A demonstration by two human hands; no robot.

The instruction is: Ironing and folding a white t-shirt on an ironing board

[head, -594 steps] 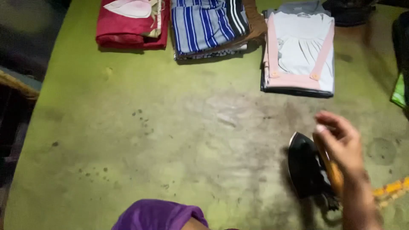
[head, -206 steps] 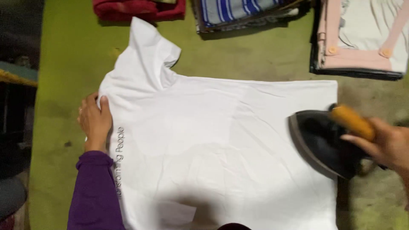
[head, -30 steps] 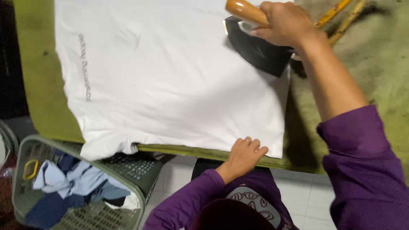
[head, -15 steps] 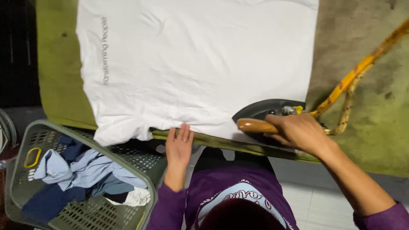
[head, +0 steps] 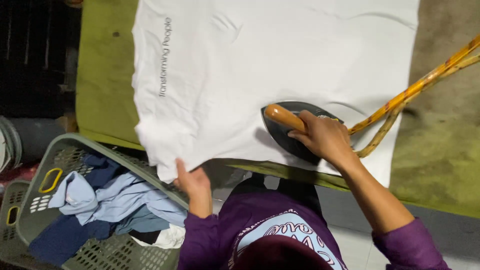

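Note:
A white T-shirt [head: 260,65] lies spread flat on the green ironing table [head: 102,85], a line of grey print down its left side. My right hand [head: 325,140] grips the brown handle of a black iron [head: 290,131] that rests on the shirt's near part. A yellow cord [head: 415,90] runs from the iron up to the right. My left hand [head: 192,181] holds the shirt's lower left edge where it hangs over the table's near edge.
A grey plastic laundry basket [head: 75,150] with blue and white clothes [head: 105,205] stands on the floor at lower left, beside the table. The table's right part [head: 445,145] is worn grey-green cloth. Tiled floor shows below the table's near edge.
The iron has slid left and up onto the shirt from its near edge. My left hand has moved left along the hem to the hanging corner. The view has shifted right.

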